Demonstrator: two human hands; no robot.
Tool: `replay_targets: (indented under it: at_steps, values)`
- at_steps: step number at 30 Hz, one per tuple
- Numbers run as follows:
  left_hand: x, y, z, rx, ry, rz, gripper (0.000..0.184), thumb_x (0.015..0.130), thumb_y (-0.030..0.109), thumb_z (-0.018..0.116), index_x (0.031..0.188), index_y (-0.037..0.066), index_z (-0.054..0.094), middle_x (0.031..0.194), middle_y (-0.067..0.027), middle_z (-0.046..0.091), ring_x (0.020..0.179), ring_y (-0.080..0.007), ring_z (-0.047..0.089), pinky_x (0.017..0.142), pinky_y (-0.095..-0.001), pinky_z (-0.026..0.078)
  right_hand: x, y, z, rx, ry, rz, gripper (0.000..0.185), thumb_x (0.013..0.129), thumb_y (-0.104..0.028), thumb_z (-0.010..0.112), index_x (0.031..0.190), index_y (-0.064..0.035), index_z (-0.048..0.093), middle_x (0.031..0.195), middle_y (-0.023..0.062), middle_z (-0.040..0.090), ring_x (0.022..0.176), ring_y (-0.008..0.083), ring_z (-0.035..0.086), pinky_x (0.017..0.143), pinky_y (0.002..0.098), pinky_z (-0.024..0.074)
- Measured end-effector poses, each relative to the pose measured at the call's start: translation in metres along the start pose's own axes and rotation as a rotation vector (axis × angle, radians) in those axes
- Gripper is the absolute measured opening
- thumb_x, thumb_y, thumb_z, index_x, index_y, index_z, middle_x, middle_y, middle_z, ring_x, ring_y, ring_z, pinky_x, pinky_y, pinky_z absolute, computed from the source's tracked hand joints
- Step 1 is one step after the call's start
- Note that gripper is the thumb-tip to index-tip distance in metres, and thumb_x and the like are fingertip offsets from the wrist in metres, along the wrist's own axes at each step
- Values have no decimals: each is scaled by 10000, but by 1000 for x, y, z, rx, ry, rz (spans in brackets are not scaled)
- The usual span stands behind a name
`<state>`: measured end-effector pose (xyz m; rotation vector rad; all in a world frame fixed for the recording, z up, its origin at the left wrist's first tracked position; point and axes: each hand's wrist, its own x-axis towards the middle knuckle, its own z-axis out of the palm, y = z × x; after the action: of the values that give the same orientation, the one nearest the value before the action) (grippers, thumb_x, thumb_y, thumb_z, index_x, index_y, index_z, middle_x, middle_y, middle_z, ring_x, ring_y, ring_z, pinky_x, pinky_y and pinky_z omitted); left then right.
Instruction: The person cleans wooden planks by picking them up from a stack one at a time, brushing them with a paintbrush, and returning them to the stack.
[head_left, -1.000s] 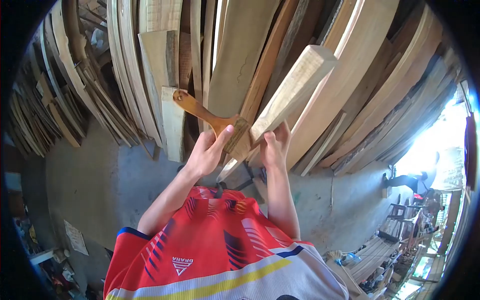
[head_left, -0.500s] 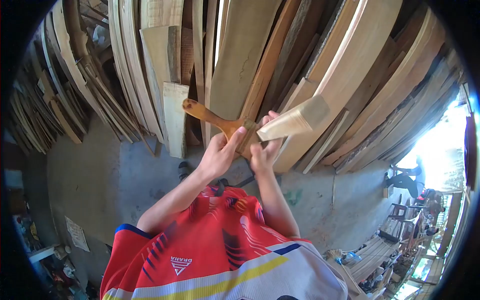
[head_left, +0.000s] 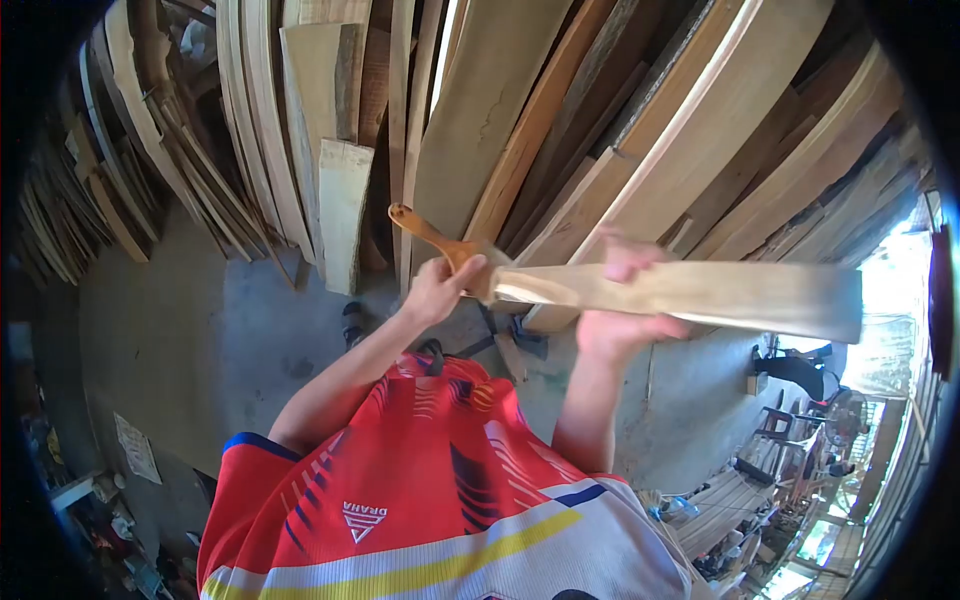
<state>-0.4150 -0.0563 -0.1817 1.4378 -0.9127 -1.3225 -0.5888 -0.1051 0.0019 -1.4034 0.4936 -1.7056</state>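
1. Your left hand [head_left: 438,293] grips the brush [head_left: 448,243] near its head, handle pointing away.
2. Your right hand [head_left: 622,332] clasps the blurred block [head_left: 760,295] between fingers and thumb, its left end at the brush.
3. Planks [head_left: 490,120] stand beyond both.

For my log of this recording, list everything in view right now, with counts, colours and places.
brush: one, orange-brown handle, in the left hand
wood piece: one, pale tan, in the right hand, blurred
boards: many, tan to brown, leaning across the back
floor: one, grey, below the boards
paper: one, whitish, lower left
stool: one, dark, right
other person: one, dark clothing, far right
clutter: uncounted, mixed colours, both lower sides, too small to name
shirt: one, red and white with yellow stripe, bottom centre
left hand: one, bare, on the brush
right hand: one, bare, around the wood piece
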Motion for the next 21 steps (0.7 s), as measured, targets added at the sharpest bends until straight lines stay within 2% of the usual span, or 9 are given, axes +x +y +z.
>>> replay_targets:
  at_steps: [3, 4, 6, 9, 12, 14, 18, 20, 21]
  values:
    - [7, -50, -40, 451, 177, 1, 492, 935, 443, 607, 964, -45, 666, 830, -238, 694, 842, -378, 697, 714, -438, 522, 18, -41, -24, 165, 160, 10, 781, 780, -860, 456, 978, -108, 528, 726, -19, 455, 712, 134, 482, 1034, 524, 399]
    - [19, -103, -57, 447, 238, -48, 511, 929, 470, 601, 944, -36, 666, 808, -238, 691, 833, -405, 686, 708, -452, 518, 24, -57, -28, 264, 193, 3, 764, 794, -850, 453, 979, -112, 527, 721, -23, 434, 693, 129, 459, 1050, 517, 380]
    - [21, -137, -88, 554, 303, -135, 508, 938, 463, 592, 961, -39, 666, 822, -240, 692, 841, -414, 686, 707, -457, 517, 35, -79, -44, 437, 155, -21, 817, 779, -895, 408, 943, -103, 526, 698, -35, 436, 649, 129, 443, 969, 474, 402]
    - [11, -108, -108, 665, 314, -36, 468, 959, 413, 584, 996, -48, 662, 813, -240, 685, 785, -414, 676, 684, -445, 517, 41, -103, -50, 552, 156, -44, 763, 794, -851, 486, 925, -100, 506, 705, -31, 442, 660, 133, 444, 1006, 458, 354]
    - [-9, -14, -78, 228, 187, -90, 371, 976, 335, 574, 1049, -16, 672, 809, -215, 683, 716, -404, 644, 661, -425, 510, 43, -102, -55, 610, 105, -53, 710, 802, -807, 558, 903, -109, 481, 720, -22, 446, 680, 140, 446, 1025, 446, 325]
    - [-25, 45, -24, 57, 113, 62, 300, 971, 279, 587, 1060, 10, 684, 777, -199, 670, 669, -389, 607, 639, -403, 497, 38, -83, -37, 555, 170, -32, 695, 809, -795, 566, 903, -113, 467, 728, -14, 445, 688, 146, 445, 1025, 445, 324]
    - [-39, 97, -2, 377, 158, 649, 296, 943, 292, 640, 1036, 17, 693, 796, -202, 669, 709, -386, 632, 649, -425, 502, 36, -65, -31, 605, 139, -53, 691, 880, -753, 497, 946, -65, 471, 722, 5, 409, 710, 176, 433, 1043, 492, 324]
    - [-39, 73, -21, 257, 315, 340, 306, 956, 317, 631, 1008, 20, 685, 799, -185, 683, 708, -310, 670, 624, -393, 515, 41, -78, -42, 624, 228, -48, 678, 851, -771, 529, 895, -98, 461, 734, 0, 417, 704, 154, 439, 1023, 456, 327]
    - [-27, 35, -43, 235, 352, 290, 309, 975, 312, 613, 993, 11, 682, 746, -140, 685, 674, -222, 669, 615, -349, 517, 44, -86, -49, 664, 239, -61, 677, 855, -771, 517, 886, -98, 454, 732, 2, 414, 702, 155, 438, 1005, 450, 333]
